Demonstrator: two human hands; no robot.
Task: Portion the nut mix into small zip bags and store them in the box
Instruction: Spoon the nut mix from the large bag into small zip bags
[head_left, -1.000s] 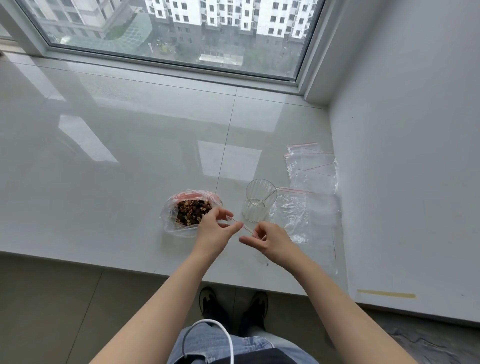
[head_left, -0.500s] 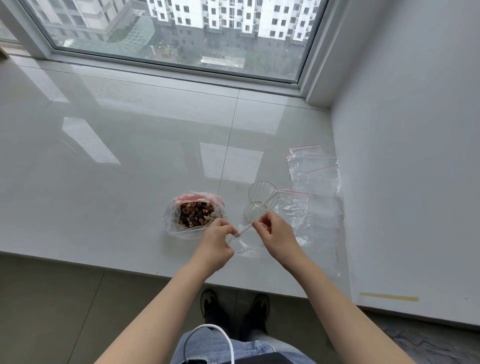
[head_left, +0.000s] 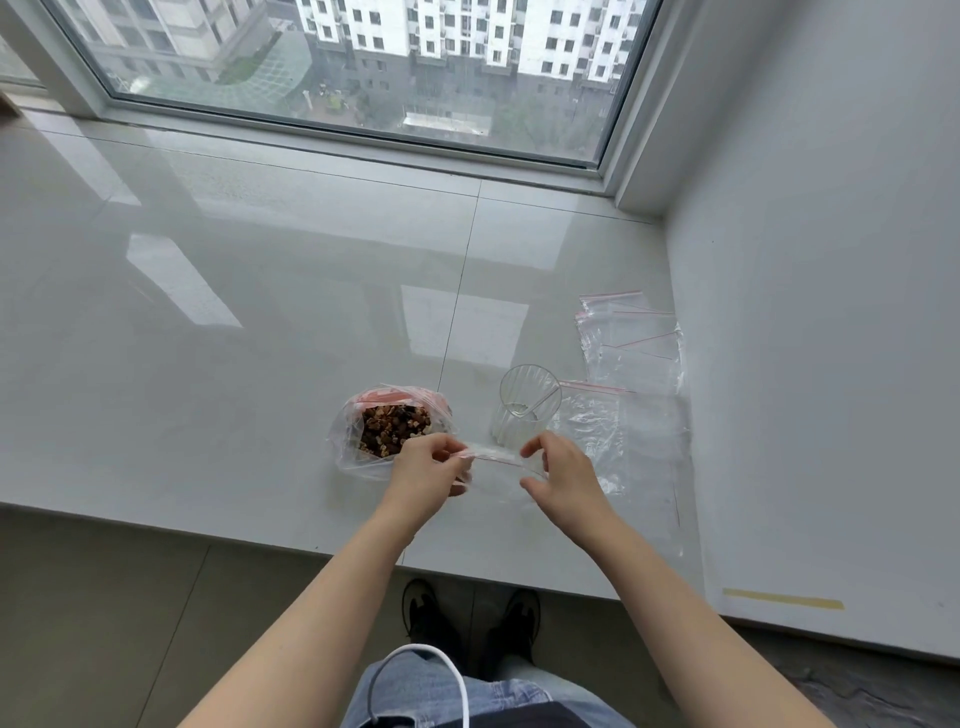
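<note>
Both hands up front: left hand (head_left: 427, 470) and right hand (head_left: 563, 478) each pinch an end of the small zip bag (head_left: 496, 460), stretched between them just before the open nut mix bag (head_left: 390, 427) and clear cup (head_left: 525, 408)

Lying on the glossy white sill: an open clear bag of nut mix (head_left: 393, 427), brown pieces showing. Stretching just in front of it, a small clear zip bag (head_left: 496, 462) with red seal line. Resting flat to the right, spare zip bags (head_left: 631, 340) overlapping.

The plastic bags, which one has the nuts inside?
The big crumpled bag by the left hand. The small zip bags near the wall lie flat and empty.
</note>
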